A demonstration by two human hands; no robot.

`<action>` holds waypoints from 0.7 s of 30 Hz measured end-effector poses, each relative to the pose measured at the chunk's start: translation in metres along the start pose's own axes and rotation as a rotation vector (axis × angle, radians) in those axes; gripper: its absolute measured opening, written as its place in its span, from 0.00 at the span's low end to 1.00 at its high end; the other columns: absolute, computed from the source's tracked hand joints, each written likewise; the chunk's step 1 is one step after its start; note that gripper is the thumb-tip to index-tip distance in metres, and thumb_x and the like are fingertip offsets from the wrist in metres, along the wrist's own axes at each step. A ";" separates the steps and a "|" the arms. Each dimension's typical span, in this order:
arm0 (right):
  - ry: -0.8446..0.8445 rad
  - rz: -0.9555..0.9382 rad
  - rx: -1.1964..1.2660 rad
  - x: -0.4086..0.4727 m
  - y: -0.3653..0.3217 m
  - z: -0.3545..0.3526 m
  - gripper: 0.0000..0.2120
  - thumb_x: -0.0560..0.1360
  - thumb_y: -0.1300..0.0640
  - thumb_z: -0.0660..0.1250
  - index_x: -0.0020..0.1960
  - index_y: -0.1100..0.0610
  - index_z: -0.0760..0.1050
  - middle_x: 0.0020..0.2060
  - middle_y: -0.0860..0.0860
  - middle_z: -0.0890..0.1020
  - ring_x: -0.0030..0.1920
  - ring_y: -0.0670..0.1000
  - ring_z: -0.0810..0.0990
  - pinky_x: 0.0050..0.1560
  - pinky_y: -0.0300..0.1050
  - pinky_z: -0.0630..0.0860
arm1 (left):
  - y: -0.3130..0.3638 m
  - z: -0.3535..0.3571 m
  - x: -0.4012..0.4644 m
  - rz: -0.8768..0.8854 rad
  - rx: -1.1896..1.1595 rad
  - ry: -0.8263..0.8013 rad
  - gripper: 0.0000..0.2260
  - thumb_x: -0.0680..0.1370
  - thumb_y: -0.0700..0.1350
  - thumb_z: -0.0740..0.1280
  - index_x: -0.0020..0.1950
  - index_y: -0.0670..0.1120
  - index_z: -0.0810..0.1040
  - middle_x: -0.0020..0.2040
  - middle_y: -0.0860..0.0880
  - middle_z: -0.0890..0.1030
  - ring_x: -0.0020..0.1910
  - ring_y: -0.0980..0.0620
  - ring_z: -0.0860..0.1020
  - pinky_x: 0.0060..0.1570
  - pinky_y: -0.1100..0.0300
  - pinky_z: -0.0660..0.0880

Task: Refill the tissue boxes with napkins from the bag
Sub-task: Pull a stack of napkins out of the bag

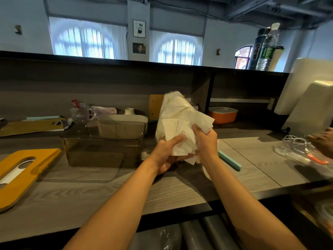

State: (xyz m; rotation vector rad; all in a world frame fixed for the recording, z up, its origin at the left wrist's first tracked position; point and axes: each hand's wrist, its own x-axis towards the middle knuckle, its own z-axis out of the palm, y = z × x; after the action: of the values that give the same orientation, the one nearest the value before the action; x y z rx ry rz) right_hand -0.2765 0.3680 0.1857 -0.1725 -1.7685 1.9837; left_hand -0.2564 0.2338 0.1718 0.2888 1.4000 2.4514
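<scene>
Glossy plastic bag (177,112), matt paper napkins (180,141), wood-grain counter (108,192).

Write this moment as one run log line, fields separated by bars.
left hand: holds napkins | right hand: grips bag | tissue box: open, lid beside it

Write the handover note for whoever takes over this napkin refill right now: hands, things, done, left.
Left hand: holds the stack of napkins from below, fingers on its front.
Right hand: grips the plastic bag at its open end.
Both are held above the counter.
Smoked clear tissue box stands open to the left; I see no napkins in it. Its yellow slotted lid lies off, further left.
Done: lid removed, bag opened.
Left: pull the napkins free, load the box, refit the lid.
</scene>
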 end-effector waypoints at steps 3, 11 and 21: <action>0.011 0.033 0.005 0.002 0.003 -0.001 0.19 0.76 0.49 0.70 0.64 0.54 0.74 0.54 0.51 0.82 0.54 0.54 0.82 0.55 0.60 0.80 | -0.004 -0.002 0.003 0.067 0.113 0.066 0.16 0.77 0.38 0.69 0.65 0.43 0.76 0.56 0.43 0.83 0.56 0.42 0.82 0.53 0.42 0.81; 0.120 0.075 0.168 0.007 0.002 -0.013 0.08 0.76 0.54 0.71 0.52 0.52 0.76 0.48 0.49 0.82 0.52 0.52 0.82 0.57 0.56 0.79 | -0.003 -0.002 0.006 0.112 0.090 0.089 0.11 0.78 0.36 0.67 0.59 0.47 0.77 0.55 0.44 0.83 0.58 0.42 0.81 0.60 0.37 0.76; -0.170 0.183 0.304 -0.008 -0.007 -0.008 0.13 0.78 0.53 0.68 0.62 0.51 0.72 0.53 0.53 0.82 0.51 0.54 0.82 0.51 0.54 0.82 | 0.002 -0.002 0.007 0.275 -0.040 0.246 0.11 0.82 0.40 0.64 0.61 0.54 0.75 0.54 0.48 0.82 0.54 0.46 0.81 0.53 0.42 0.80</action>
State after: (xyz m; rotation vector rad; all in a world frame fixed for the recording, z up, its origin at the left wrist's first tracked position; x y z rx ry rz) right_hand -0.2645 0.3717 0.1894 -0.0690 -1.5695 2.4345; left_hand -0.2636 0.2338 0.1731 0.1858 1.4911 2.8170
